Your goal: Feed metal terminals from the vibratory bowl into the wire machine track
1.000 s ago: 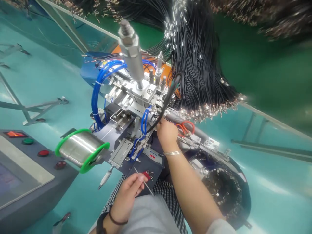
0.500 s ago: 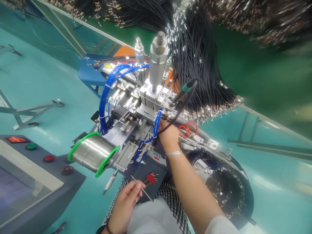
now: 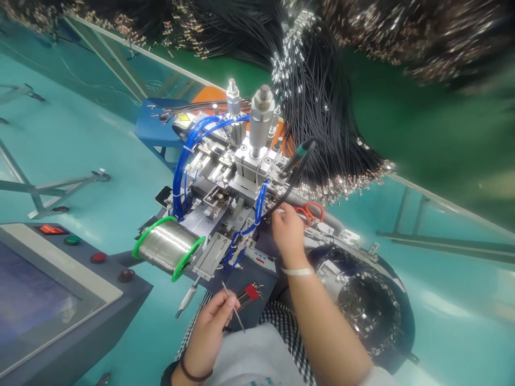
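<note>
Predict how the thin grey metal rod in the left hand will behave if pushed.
The thin grey metal rod is probably stiff, running straight either side of the left hand. Slender as it is, it is likely light. Pushed at one end, it may swivel or slip, since the hold looks like a pinch.

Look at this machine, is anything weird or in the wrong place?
Maybe the orange-handled scissors: they seem to rest on the machine beside the gray hose, close to the right hand, an odd spot for loose scissors. Nothing looks clearly broken.
</note>
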`<state>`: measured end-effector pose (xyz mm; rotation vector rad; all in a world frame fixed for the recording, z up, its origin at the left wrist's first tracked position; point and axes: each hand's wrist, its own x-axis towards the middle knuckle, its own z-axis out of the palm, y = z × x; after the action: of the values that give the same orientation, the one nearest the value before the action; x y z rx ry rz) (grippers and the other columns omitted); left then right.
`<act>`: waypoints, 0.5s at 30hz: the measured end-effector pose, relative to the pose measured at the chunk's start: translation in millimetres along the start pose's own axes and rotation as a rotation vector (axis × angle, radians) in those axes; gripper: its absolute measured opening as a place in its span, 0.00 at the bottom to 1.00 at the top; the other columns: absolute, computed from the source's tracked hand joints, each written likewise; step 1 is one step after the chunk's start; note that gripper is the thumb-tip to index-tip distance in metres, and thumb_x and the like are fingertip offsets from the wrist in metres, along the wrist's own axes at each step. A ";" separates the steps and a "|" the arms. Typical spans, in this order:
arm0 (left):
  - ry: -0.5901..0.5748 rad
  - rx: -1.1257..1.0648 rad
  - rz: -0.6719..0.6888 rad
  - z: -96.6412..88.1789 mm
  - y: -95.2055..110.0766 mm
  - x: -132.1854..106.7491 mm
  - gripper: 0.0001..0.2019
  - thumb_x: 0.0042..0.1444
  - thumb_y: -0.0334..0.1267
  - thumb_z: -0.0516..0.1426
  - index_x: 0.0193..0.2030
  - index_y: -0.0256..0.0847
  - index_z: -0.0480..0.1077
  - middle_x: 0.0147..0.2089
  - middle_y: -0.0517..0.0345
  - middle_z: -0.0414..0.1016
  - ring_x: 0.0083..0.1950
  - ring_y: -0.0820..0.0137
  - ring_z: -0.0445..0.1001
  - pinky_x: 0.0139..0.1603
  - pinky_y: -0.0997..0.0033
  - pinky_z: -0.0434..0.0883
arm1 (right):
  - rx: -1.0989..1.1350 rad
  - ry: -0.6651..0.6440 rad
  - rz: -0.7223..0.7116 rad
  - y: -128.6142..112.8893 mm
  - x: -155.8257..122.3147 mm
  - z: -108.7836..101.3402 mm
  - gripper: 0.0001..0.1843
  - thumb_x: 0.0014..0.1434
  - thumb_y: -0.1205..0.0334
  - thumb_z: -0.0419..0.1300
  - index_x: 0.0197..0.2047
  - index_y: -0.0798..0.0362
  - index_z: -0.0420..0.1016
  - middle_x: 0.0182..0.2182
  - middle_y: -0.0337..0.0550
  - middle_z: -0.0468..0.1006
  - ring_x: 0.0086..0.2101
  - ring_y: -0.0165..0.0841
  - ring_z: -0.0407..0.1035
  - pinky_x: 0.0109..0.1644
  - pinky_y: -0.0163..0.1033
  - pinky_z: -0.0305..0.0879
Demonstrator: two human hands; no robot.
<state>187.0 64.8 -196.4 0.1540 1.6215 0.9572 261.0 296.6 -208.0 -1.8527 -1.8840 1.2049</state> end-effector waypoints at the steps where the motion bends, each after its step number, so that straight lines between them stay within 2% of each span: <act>1: -0.029 0.031 0.065 1.3 7.2 -2.5 0.18 0.58 0.52 0.54 0.28 0.40 0.69 0.31 0.58 0.65 0.30 0.74 0.61 0.33 0.75 0.60 | 0.204 -0.040 0.040 -2.1 -11.6 -10.9 0.13 0.61 0.55 0.51 0.41 0.54 0.70 0.19 0.36 0.68 0.22 0.28 0.62 0.26 0.31 0.55; 3: -0.095 0.089 0.175 5.6 25.6 -9.5 0.17 0.59 0.50 0.52 0.28 0.40 0.69 0.33 0.57 0.67 0.33 0.72 0.64 0.37 0.74 0.63 | 0.570 -0.154 0.113 -9.2 -38.3 -35.3 0.12 0.59 0.53 0.54 0.38 0.53 0.67 0.15 0.29 0.59 0.17 0.24 0.53 0.21 0.29 0.47; 5: -0.131 0.126 0.240 12.1 48.1 -18.1 0.16 0.60 0.50 0.51 0.34 0.42 0.71 0.32 0.57 0.68 0.33 0.71 0.65 0.36 0.73 0.64 | 0.788 -0.243 0.138 -19.1 -66.7 -59.4 0.12 0.57 0.53 0.58 0.37 0.53 0.66 0.14 0.26 0.55 0.16 0.22 0.48 0.20 0.28 0.43; 7: -0.093 0.151 0.300 20.3 73.0 -27.6 0.16 0.60 0.51 0.51 0.38 0.42 0.72 0.26 0.59 0.66 0.28 0.72 0.63 0.31 0.74 0.63 | 0.861 -0.291 0.124 -29.7 -93.7 -80.7 0.12 0.56 0.53 0.59 0.37 0.54 0.67 0.13 0.26 0.55 0.16 0.21 0.48 0.20 0.28 0.42; 10: -0.034 0.198 0.419 34.6 110.7 -44.2 0.14 0.55 0.51 0.56 0.36 0.41 0.73 0.26 0.60 0.67 0.26 0.73 0.62 0.27 0.75 0.62 | 0.887 -0.319 0.082 -43.1 -128.1 -105.6 0.12 0.56 0.54 0.60 0.36 0.54 0.67 0.13 0.26 0.57 0.16 0.21 0.48 0.20 0.27 0.43; 12: -0.076 0.239 0.491 44.3 131.1 -57.5 0.12 0.52 0.48 0.59 0.35 0.42 0.73 0.27 0.59 0.69 0.26 0.73 0.64 0.26 0.76 0.62 | 0.900 -0.330 0.045 -49.2 -146.7 -118.2 0.12 0.56 0.54 0.60 0.36 0.54 0.67 0.13 0.26 0.57 0.16 0.20 0.49 0.20 0.27 0.44; 15: -0.133 0.293 0.588 56.5 148.6 -78.3 0.11 0.51 0.46 0.60 0.37 0.43 0.74 0.23 0.62 0.67 0.23 0.74 0.63 0.24 0.76 0.61 | 0.920 -0.326 -0.036 -54.2 -168.0 -132.4 0.12 0.57 0.53 0.60 0.35 0.53 0.67 0.14 0.27 0.58 0.16 0.20 0.50 0.19 0.27 0.45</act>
<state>202.1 145.1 -39.2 0.9165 1.6127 1.1088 339.9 201.2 -25.3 -1.1505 -1.1105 1.9885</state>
